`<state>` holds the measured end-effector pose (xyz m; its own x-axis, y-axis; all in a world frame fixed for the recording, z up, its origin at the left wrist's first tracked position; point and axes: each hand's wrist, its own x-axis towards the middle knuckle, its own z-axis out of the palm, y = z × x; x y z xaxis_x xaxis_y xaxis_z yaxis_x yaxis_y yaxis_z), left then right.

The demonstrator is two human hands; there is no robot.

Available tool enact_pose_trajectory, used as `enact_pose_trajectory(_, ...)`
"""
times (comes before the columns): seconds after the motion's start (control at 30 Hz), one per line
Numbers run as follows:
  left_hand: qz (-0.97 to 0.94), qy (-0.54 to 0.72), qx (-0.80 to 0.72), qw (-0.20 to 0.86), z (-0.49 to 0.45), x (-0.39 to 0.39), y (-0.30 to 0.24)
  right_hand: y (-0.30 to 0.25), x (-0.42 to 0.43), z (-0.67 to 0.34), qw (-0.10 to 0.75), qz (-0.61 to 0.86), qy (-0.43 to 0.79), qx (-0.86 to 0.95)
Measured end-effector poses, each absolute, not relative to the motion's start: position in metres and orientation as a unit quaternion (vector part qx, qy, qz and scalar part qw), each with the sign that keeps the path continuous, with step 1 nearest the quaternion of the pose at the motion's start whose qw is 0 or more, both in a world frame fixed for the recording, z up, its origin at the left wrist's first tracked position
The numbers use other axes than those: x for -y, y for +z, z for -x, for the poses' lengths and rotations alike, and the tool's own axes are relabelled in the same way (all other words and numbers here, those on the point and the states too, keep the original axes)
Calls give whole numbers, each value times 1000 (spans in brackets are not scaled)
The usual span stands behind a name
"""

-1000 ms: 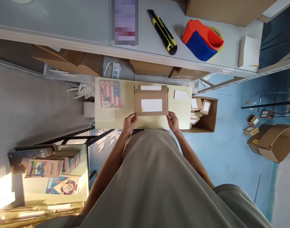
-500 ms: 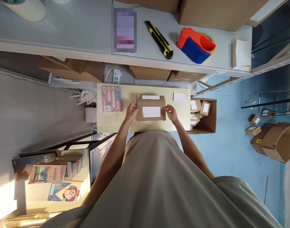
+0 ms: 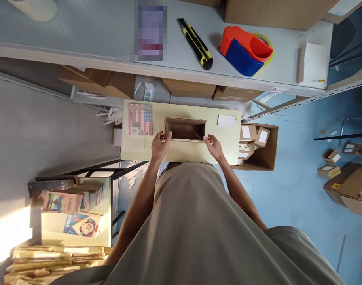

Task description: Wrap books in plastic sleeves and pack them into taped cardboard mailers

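Note:
A small brown cardboard box (image 3: 185, 140) stands on the cream table with its open side facing up, and its dark inside shows no contents that I can make out. My left hand (image 3: 161, 146) grips its left end, the thumb at the near left corner. At the near right corner, my right hand (image 3: 213, 147) has its thumb and fingers closed on the cardboard edge. To the left lies a book with a flag-patterned cover (image 3: 139, 119). A white label sheet (image 3: 226, 120) lies on the table to the right of the box.
The cream table (image 3: 186, 155) sits below a grey shelf with a box cutter (image 3: 195, 44), a red and blue tape dispenser (image 3: 245, 51) and white labels (image 3: 313, 63). A large carton (image 3: 265, 154) with small boxes stands at the right. Books (image 3: 63, 202) fill a rack at lower left.
The box has been tipped so its open side now faces up and its white label is out of sight. My hands have closed in on its ends, and the view has shifted slightly.

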<state>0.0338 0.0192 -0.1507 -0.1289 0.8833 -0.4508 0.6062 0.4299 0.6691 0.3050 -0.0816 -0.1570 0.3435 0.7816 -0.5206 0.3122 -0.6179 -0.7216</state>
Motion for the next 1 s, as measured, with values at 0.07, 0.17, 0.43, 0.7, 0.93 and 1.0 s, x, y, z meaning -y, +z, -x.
enact_pose_trajectory(0.07,-511,129,-752,395,-35,-17,-159,-160,78,-307,218,790,455,347)
enact_pose_trajectory(0.17,-514,114,-762,376,-30,-16,-171,-164,71,-313,173,799,446,364)
enact_pose_trajectory(0.43,-495,152,-774,366,-19,-5,-186,-179,63,-326,144,777,442,425)
enact_pose_trajectory(0.7,-452,205,-786,368,-30,-9,-192,-177,65,-303,152,805,386,425)
enact_pose_trajectory(0.93,-575,176,-723,339,-5,-16,-172,-177,56,-286,103,740,388,539)
enact_pose_trajectory(1.0,-590,172,-698,367,5,-21,-170,-178,48,-284,61,731,387,559)
